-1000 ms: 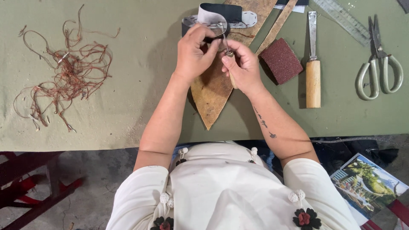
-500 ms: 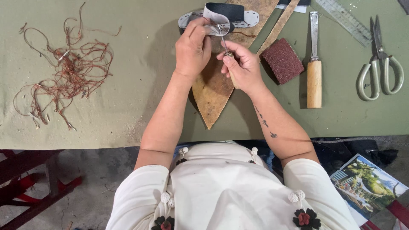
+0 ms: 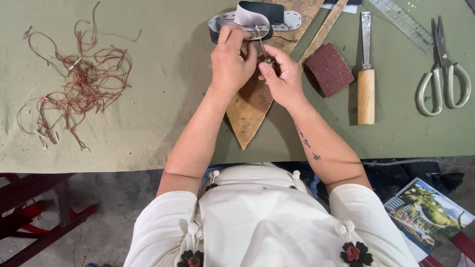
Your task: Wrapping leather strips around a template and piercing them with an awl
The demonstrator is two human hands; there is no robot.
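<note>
Nearest the camera, past the person's white top, the front edge of the olive-green cloth-covered surface (image 3: 148,138) runs across the view, with the floor below it. On the cloth a tan, pointed scrap of leather (image 3: 250,113) lies with its tip toward the person, and both hands work just above its wider part. The right hand (image 3: 282,79) has its fingers pinched together on a thin metal needle (image 3: 262,47). The left hand (image 3: 230,62) is closed on the near edge of a curved black and grey leather piece with punched stitch holes (image 3: 262,15), which rests at the far end of the scrap.

By the look of it, the work in hand is hand-stitching the edge of the curved piece, with the needle at or just out of a hole. The next move would call for a straight pull of the thread, which is too fine to trace, while the left-hand grip keeps the piece from lifting.

Room to the right is tight: a dark red sanding block (image 3: 329,69) lies just beside the right hand, then a wooden-handled knife (image 3: 366,74), with metal scissors (image 3: 443,81) and a steel ruler (image 3: 403,22) farther off. To the left the cloth is open as far as a loose tangle of reddish-brown thread (image 3: 79,84), well apart.
</note>
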